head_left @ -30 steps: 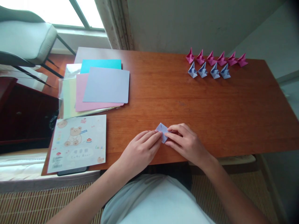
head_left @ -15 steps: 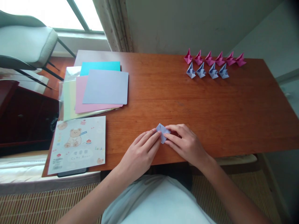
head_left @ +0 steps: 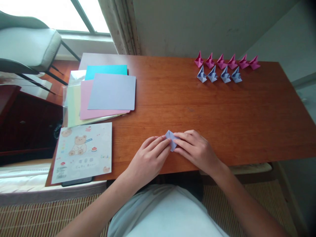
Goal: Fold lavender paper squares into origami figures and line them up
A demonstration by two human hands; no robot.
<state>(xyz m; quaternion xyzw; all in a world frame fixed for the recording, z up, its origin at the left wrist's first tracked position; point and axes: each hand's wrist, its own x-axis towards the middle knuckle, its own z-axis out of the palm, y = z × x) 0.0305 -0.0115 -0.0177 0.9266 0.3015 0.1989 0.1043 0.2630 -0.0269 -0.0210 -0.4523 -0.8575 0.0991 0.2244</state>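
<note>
A small folded piece of pale lavender paper (head_left: 171, 135), diamond-shaped, lies between my hands near the table's front edge. My left hand (head_left: 151, 157) grips its left side, fingers together, with the tips partly covering it. From the other side my right hand (head_left: 197, 150) has its fingertips on the paper's right corner. The undersides of the fingers and the paper's lower layers are hidden. At the back right stand several pink folded paper figures (head_left: 221, 62) in a row, with a row of lavender folded paper figures (head_left: 225, 75) in front of them.
Lavender sheets (head_left: 112, 92) lie at the left over pink sheets (head_left: 85, 100), a turquoise sheet (head_left: 106, 70) and a clear packet of pale yellow paper (head_left: 73, 108). Nearer is a bear-printed pad (head_left: 82, 151), with a dark flat device (head_left: 77, 181) partly under it. A chair (head_left: 27, 42) stands beyond the table (head_left: 237, 125).
My right hand's fingers have shifted slightly left over the paper's right corner. My left hand and the paper stay in nearly the same place.
</note>
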